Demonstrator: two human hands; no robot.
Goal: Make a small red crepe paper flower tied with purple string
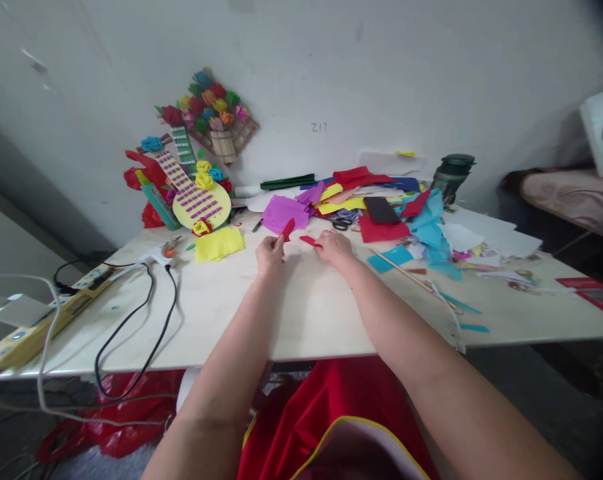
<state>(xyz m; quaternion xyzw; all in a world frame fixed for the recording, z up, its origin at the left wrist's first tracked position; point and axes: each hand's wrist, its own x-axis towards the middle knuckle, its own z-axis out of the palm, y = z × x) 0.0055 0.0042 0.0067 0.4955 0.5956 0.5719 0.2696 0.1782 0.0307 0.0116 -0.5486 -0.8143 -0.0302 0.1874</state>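
Over the middle of the table, my left hand (270, 255) is closed on a small folded piece of red paper (288, 229), which sticks up past the thumb. My right hand (335, 247) pinches a second narrow red paper strip (308, 241) that points left toward the first. A small gap separates the two pieces. Just beyond my hands lie a purple sheet (284, 213), black-handled scissors (342, 225) and a red sheet (381, 230) with a dark phone (382, 211) on it. The fingertips of my right hand are partly hidden.
At left are a paper-flower guitar craft (201, 207), a glue bottle (161, 203), yellow paper (220, 244), a glue gun (156, 257) and a power strip (41, 327) with loose cords. Blue paper (391, 259), a wooden stick (406, 275) and a flask (451, 179) stand or lie right.
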